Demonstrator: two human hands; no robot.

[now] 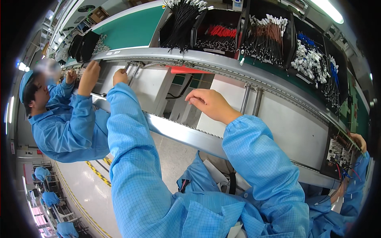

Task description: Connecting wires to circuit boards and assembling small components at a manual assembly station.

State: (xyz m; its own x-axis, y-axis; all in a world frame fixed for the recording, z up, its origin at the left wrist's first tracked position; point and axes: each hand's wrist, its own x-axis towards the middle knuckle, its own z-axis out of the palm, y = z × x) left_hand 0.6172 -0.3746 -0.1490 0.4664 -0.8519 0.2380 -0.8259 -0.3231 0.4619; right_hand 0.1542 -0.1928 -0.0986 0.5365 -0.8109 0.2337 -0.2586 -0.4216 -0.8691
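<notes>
My left hand (pixel 120 77) is stretched out to the far left over the conveyor line, beside a metal cross rod (pixel 135 74). Its fingers look curled together, and whatever they may hold cannot be made out. Above the gap in the middle of the conveyor hangs my right hand (pixel 211 104), palm down. Its fingers are loosely bent, with the thumb apart and nothing visible between them. Under that hand lie the near metal rail (pixel 178 129) and a white board (pixel 222 85). A red flat piece (pixel 189 70) shows beneath the far rail.
Black bins (pixel 216 33) of cables with white, red, brown and blue ends line the shelf beyond the far rail (pixel 158 53). A co-worker (pixel 67 123) in blue works at the left. Another person's hand (pixel 358 141) is at the far right by a wired board (pixel 337 152).
</notes>
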